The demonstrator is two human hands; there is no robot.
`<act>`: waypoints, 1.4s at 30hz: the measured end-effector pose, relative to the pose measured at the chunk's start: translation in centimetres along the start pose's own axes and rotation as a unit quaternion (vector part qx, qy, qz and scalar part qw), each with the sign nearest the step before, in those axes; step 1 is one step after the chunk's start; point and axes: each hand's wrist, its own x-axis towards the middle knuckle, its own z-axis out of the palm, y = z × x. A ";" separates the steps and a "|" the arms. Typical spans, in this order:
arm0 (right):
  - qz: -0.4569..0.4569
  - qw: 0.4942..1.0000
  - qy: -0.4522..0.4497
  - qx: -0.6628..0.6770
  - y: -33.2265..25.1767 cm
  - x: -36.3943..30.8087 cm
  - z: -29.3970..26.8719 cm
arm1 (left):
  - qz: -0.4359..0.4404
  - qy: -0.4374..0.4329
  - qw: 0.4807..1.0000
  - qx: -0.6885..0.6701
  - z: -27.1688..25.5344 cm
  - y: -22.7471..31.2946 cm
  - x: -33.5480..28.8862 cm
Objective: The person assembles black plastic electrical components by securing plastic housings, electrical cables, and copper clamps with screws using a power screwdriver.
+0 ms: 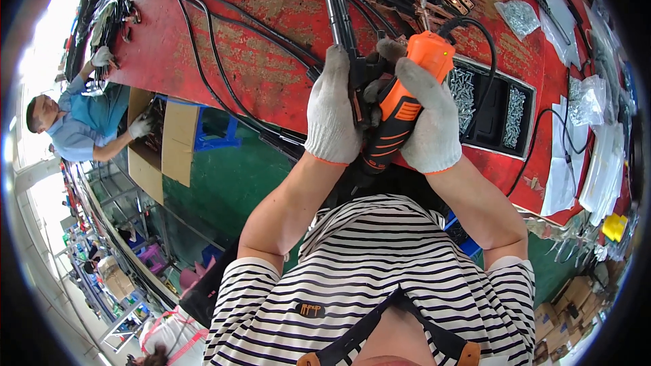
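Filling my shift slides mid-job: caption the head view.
Gloved right grip on orange power tool, left grip on black tubular part, at a red worktable.

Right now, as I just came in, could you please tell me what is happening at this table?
A person in a striped shirt grips a black part in the gloved left hand and an orange power tool in the gloved right hand, close together. Screws sit in trays to the right. At left, a co-worker has one gloved hand at a cardboard box.
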 end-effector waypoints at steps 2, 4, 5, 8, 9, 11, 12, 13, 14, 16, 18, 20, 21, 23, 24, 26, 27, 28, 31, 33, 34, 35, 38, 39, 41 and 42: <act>0.008 1.000 -0.005 0.019 0.1 -0.2 0.2 | 0.002 -0.017 1.000 0.005 -0.4 0.2 -0.2; 0.014 0.999 -0.013 0.043 0.3 -0.4 0.5 | 0.014 -0.028 0.999 0.025 -0.6 0.6 -0.4; 0.011 0.999 -0.012 0.051 0.3 -0.5 0.7 | 0.013 -0.029 0.999 0.035 -0.9 0.8 -0.4; 0.026 0.999 -0.005 0.043 -0.5 -0.6 1.2 | 0.026 -0.050 0.998 0.038 -0.6 1.0 -0.8; 0.021 0.998 0.002 0.054 -0.6 -0.5 1.2 | 0.020 -0.053 0.997 0.050 0.2 1.0 -1.2; 0.054 0.995 0.000 0.079 -0.9 -0.5 1.2 | 0.062 0.005 0.995 0.082 1.3 0.9 -1.7; 0.051 0.995 0.002 0.088 -0.8 -0.5 1.3 | 0.060 0.004 0.994 0.091 0.7 0.9 -1.3; 0.047 0.995 0.001 0.091 -0.9 -0.5 1.4 | 0.069 -0.074 0.991 0.088 -0.6 0.8 -0.6; 0.047 0.994 -0.003 0.094 -0.9 -0.5 1.6 | 0.079 -0.148 0.982 0.084 -1.9 0.7 -0.1; 0.030 0.996 -0.015 0.077 -0.6 -0.2 1.4 | 0.178 -0.124 0.957 0.190 -2.9 0.5 1.0; 0.014 0.998 -0.028 0.053 -0.1 0.6 1.0 | 0.276 -0.098 0.913 0.286 -3.1 0.7 1.2; -0.009 1.000 -0.023 0.014 -0.2 1.4 0.0 | 0.213 -0.056 0.923 0.316 -0.8 2.1 -0.1; -0.008 1.000 -0.028 0.010 -0.6 1.5 -0.3 | 0.218 -0.053 0.923 0.311 -0.5 2.6 -0.3; -0.002 0.998 -0.027 -0.064 -2.1 1.3 -0.3 | 0.185 -0.028 0.898 0.399 -0.6 3.6 -1.0; -0.001 0.996 -0.021 -0.091 -3.0 1.1 0.1 | 0.200 -0.021 0.865 0.460 -1.6 3.8 -0.6; 0.033 0.990 -0.073 -0.120 -3.7 1.7 -0.3 | 0.212 -0.006 0.844 0.493 -2.3 3.7 -1.2; 0.062 0.981 -0.118 -0.142 -4.0 2.2 -0.2 | 0.218 0.002 0.818 0.532 -2.6 3.5 -1.7; 0.078 0.980 -0.115 -0.141 -3.3 2.9 0.6 | 0.264 -0.017 0.781 0.566 -2.6 3.3 -1.8; 0.190 0.952 -0.174 -0.164 -3.5 4.7 0.6 | 0.243 0.038 0.717 0.652 -2.9 3.0 -3.0; 0.175 0.950 -0.171 -0.196 -3.1 4.5 1.4 | 0.203 0.032 0.745 0.634 -3.9 2.8 -3.3; 0.180 0.948 -0.171 -0.198 -2.8 4.1 1.7 | 0.238 0.007 0.783 0.574 -5.0 2.2 -3.4; 0.186 0.946 -0.171 -0.202 -2.6 4.1 2.0 | 0.274 -0.017 0.815 0.510 -5.8 1.9 -3.4; 0.175 0.953 -0.171 -0.179 -1.8 4.4 1.9 | 0.121 -0.105 0.959 0.234 -7.2 1.8 -3.5; 0.155 0.964 -0.162 -0.144 -1.3 4.6 1.6 | 0.125 -0.100 0.962 0.221 -7.4 1.9 -3.6; 0.151 0.963 -0.178 -0.135 -0.7 5.0 1.1 | -0.042 -0.137 0.977 0.156 -7.5 2.5 -3.8; 0.150 0.963 -0.190 -0.117 -0.5 5.1 0.7 | -0.054 -0.151 0.977 0.138 -7.9 2.4 -3.9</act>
